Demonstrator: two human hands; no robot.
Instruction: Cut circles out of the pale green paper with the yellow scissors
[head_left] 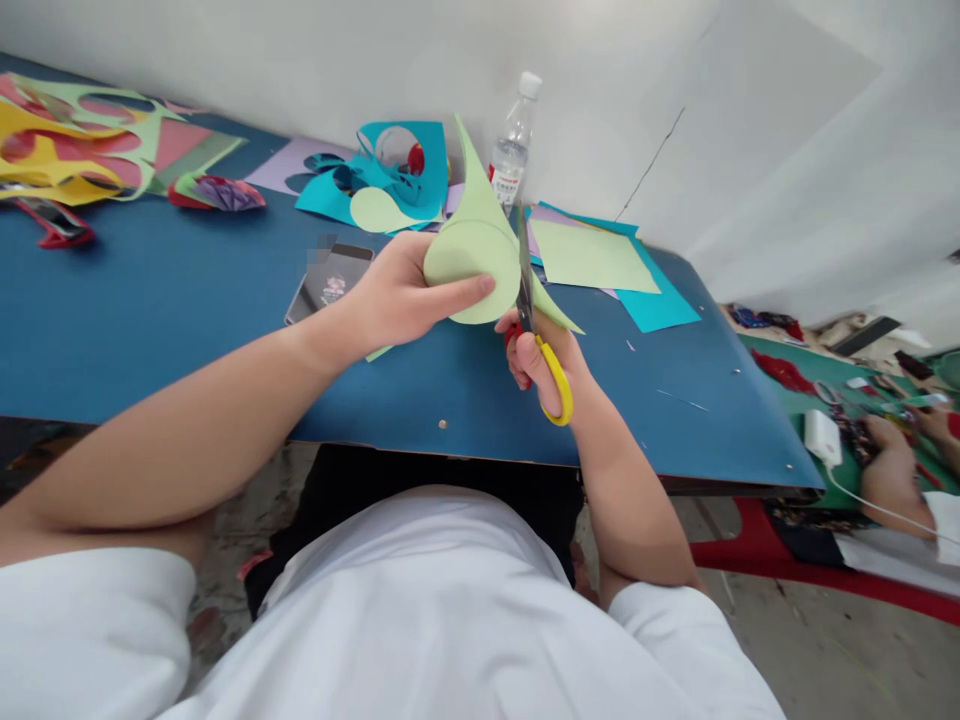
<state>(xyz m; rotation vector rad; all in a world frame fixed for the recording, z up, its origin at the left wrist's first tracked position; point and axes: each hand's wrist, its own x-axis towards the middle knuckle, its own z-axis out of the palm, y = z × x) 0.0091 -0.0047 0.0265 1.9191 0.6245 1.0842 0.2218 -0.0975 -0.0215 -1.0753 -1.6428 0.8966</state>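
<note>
My left hand (420, 300) pinches a light green sheet of paper (472, 255), its thumb flat on a rounded part of the sheet. A narrow point of the paper sticks up toward the wall. Around the handles of a pair of scissors (556, 380), yellow and red, my right hand (551, 350) is closed. The dark blades point upward along the right edge of the rounded part. A curved strip of the same green paper hangs to the right of the blades, over part of my right hand.
A phone (334, 280) lies left of my hands. Behind stand a water bottle (511, 145) and blue paper scraps (420, 150). Flat sheets (592, 255) lie at right. Colourful cut-outs (67, 150) and a stapler-like red tool (56, 222) lie far left. Another person's hands work at the green table (780, 400).
</note>
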